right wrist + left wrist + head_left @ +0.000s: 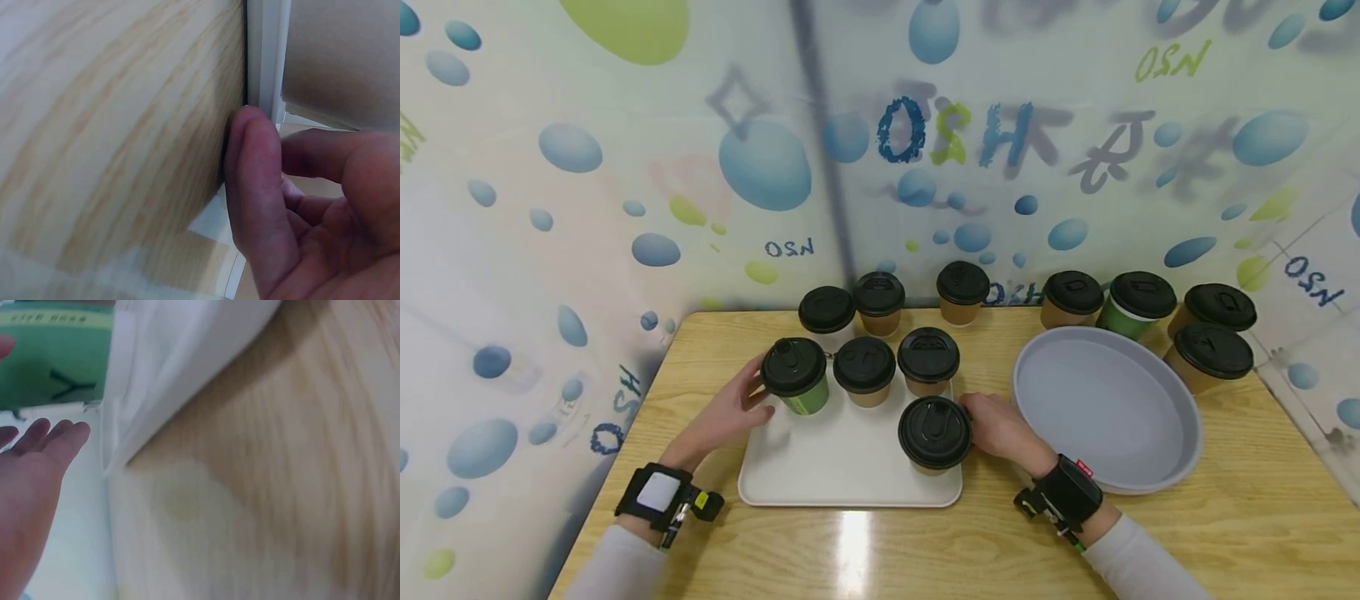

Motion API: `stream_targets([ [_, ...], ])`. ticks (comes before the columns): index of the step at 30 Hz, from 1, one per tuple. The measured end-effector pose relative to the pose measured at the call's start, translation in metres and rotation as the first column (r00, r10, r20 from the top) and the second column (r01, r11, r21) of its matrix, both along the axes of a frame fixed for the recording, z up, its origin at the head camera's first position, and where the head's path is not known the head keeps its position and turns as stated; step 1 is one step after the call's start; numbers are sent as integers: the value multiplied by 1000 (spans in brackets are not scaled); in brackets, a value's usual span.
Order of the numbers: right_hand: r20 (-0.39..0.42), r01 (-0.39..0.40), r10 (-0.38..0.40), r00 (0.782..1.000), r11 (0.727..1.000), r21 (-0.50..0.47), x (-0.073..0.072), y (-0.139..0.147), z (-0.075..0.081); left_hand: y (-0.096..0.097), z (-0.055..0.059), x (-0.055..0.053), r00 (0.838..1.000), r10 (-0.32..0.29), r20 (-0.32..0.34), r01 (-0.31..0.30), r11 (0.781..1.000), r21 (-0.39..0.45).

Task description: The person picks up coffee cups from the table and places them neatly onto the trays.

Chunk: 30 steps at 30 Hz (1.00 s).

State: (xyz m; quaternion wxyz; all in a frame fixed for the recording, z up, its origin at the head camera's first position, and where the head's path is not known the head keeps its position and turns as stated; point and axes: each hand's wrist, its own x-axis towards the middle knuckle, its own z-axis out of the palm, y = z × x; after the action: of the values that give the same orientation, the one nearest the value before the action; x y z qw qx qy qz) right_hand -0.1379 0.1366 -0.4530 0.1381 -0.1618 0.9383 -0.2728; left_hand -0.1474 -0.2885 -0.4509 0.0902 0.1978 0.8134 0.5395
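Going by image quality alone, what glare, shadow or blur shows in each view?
Head view: bright glare on the wooden table below the white tray; a dark vertical band on the patterned backdrop, shadow or fold unclear. Left wrist: lettering on the green paper cup is soft. Right wrist: the table's grain is soft, paling toward the lower left.

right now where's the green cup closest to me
In the head view, the nearer green cup is on the left side of the white tray, just right of the left grip, with a brown cup to its right.
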Motion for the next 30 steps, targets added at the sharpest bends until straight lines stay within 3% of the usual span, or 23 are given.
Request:
stream_targets([
  [4,3,10,-10,1000,1000,4,-1,1,0,-14,6,-6,998,-1,-64,5,999,47],
  [9,-1,13,-13,1000,1000,15,-2,2,0,-19,18,-26,987,99,-124,-97,995,25],
  [15,0,1,-1,1000,1000,20,-2,0,-2,-19,25,-54,987,133,-85,-140,987,-79],
  [20,5,-7,7,1000,1000,5,-1,0,-3,-19,21,-74,996,88,-33,-91,990,-109],
  [25,-6,-6,6,1000,1000,0,-1,1,-3,-12,14,-92,1000,-4,13,5,995,-98],
  [30,-10,-1,1,1000,1000,0,-2,1,-1,0,7,-104,997,-68,47,71,995,-73],
])
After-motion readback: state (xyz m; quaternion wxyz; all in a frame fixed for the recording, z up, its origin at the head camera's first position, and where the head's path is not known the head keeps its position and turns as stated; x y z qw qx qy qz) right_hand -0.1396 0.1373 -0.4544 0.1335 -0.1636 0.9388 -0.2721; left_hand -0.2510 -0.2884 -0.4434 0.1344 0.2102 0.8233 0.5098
